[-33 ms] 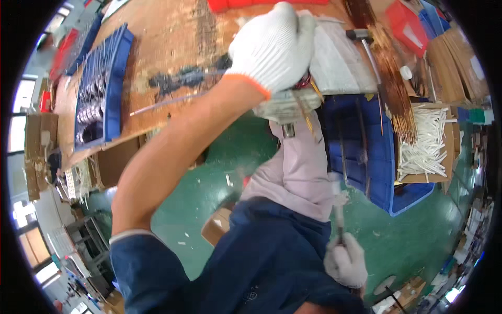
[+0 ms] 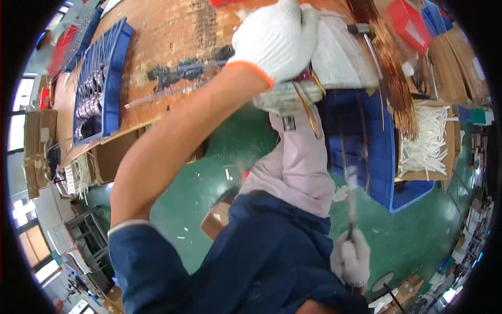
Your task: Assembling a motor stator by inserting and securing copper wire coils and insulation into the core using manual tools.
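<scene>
My left hand point(image 2: 277, 42), in a white knit glove with an orange cuff, is closed at the bench edge. What its fingers hold is hidden beneath the glove. Just below it shows a small dark red piece point(image 2: 303, 76), with yellow-brown wire ends point(image 2: 309, 112) hanging over a grey-white wrapped pad point(image 2: 285, 101). Low on the right, my right hand point(image 2: 351, 259), also gloved, is wrapped round a slim tool point(image 2: 352, 201) with a dark grip and a pale, blurred upper end. The tool's kind cannot be made out.
The wooden bench point(image 2: 162, 47) carries a blue tray point(image 2: 116, 78) of coiled metal parts and dark clamp-like hardware point(image 2: 183, 73). To the right are a hammer point(image 2: 360, 30), copper-coloured rods point(image 2: 392, 63), a blue crate point(image 2: 361, 141) and a carton of white strips point(image 2: 424, 141).
My right hand and its tool have shifted a little to the right. My left hand stays closed at nearly the same place.
</scene>
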`<state>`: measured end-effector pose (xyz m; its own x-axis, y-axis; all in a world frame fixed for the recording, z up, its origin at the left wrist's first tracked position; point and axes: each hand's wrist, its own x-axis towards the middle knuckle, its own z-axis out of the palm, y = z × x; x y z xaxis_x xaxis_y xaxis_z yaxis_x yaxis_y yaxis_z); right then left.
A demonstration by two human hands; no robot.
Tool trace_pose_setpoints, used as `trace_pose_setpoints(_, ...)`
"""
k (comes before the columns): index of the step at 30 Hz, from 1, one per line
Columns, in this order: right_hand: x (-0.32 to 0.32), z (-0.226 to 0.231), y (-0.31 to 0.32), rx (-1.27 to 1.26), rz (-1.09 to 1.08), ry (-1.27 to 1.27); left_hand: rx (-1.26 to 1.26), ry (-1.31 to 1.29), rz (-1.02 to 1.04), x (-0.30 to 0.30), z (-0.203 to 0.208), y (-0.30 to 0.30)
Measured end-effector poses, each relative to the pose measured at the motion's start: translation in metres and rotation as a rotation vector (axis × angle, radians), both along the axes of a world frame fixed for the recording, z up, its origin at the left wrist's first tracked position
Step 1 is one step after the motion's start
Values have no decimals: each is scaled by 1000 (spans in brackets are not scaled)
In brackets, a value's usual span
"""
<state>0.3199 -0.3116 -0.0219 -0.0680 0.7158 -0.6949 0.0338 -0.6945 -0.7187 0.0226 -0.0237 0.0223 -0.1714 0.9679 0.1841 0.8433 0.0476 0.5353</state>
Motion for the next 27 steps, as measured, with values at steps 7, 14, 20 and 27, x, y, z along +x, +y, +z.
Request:
trace_pose_setpoints(7,-113,-38,142,1350,170,-506,138,-27,-248,-38,-62,19)
trace_pose_setpoints(14,-131,-47,189,1096,169,-180,-135,-196,-345,-43,-7,-11)
trace_pose_setpoints(20,-138,-12,179,621,139,175,250,571,-456,-56,-22,-60)
trace_pose_setpoints(27,-145,19,172,481,138,278,398,666,-367,-64,-50,-53)
